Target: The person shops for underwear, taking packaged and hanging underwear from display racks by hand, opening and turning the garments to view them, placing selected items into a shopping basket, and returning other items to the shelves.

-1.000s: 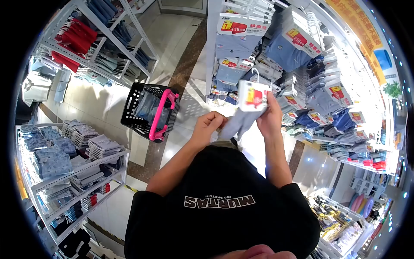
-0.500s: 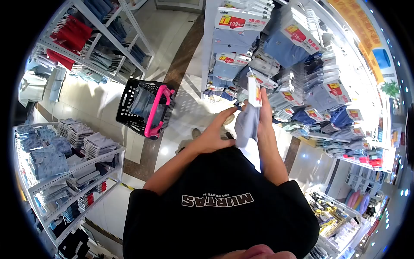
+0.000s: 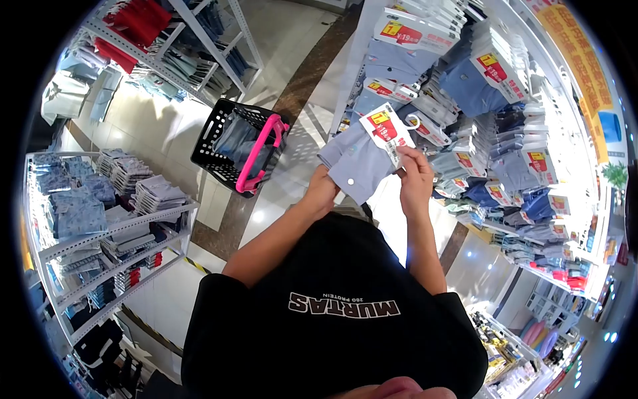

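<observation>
A grey-blue folded garment with a white hanger card is spread flat between my hands, in front of my chest. The card carries a red and yellow price label, and a small white hook sticks out at its right. My left hand grips the garment's lower left edge. My right hand pinches the right side by the card's lower corner.
A black basket with a pink handle, holding denim-coloured clothes, stands on the floor ahead to the left. Packed hanging garments fill the rack at right. Shelves of folded clothes stand at left, with another rack beyond.
The garment has turned from edge-on to face-on, its card tilting left. My left hand has gone from open beside it to gripping its edge. The view has shifted slightly.
</observation>
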